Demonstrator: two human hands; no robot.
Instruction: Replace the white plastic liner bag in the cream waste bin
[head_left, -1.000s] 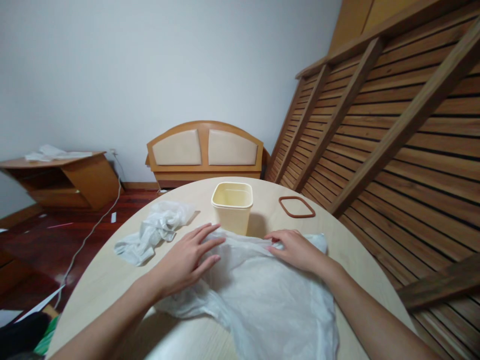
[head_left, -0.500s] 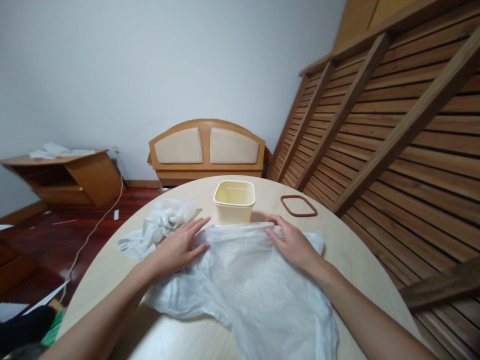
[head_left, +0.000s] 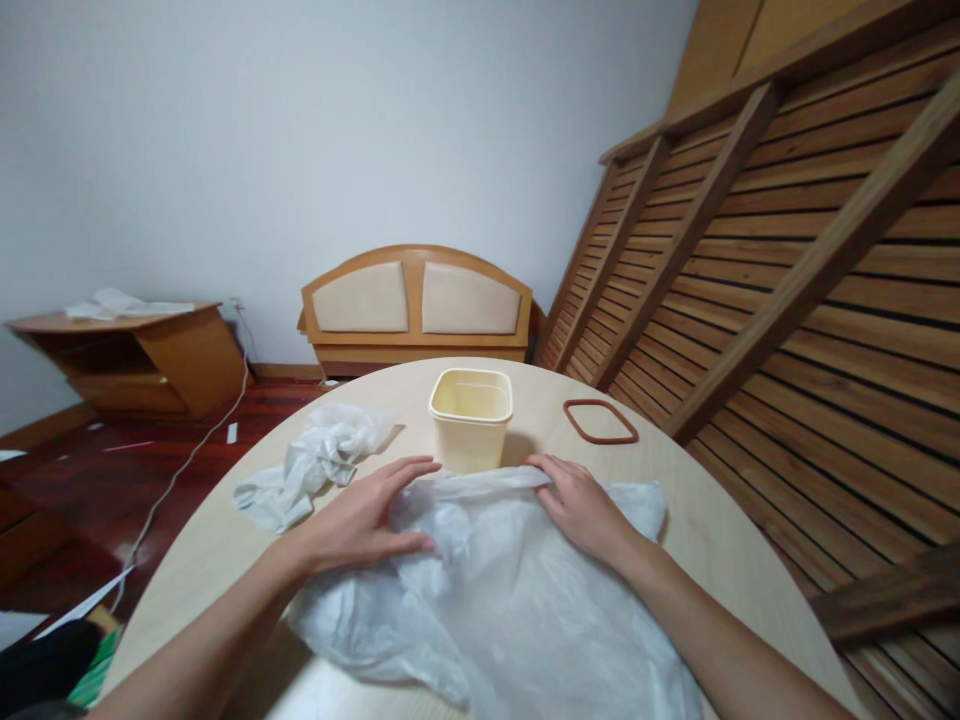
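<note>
My left hand (head_left: 360, 520) lies palm down on the upper left part of a thin white plastic bag (head_left: 517, 610). Its fingers (head_left: 409, 468) are stretched out and close together, the thumb is set apart lower down, and a bunch of film is gathered between them. My right hand (head_left: 581, 508) rests on the bag's far edge, its fingers (head_left: 541, 468) lying side by side and pointing toward the left hand. I cannot tell whether the thumb pinches the film from below. The bag is rumpled and spreads from the middle of the round, pale wooden counter (head_left: 712, 540) down to its near edge, running under both wrists. Just beyond the bag's far edge, between my two hands, a cream plastic container (head_left: 471, 425) stands upright and open at the top. It is close to the bag, though I cannot tell if they touch. To its right, toward the far right edge, a thin brown ring (head_left: 574, 422) with rounded corners lies flat, apart from the container. Near the left edge, just beyond my left hand, sits a second, crumpled white bag (head_left: 315, 462).
</note>
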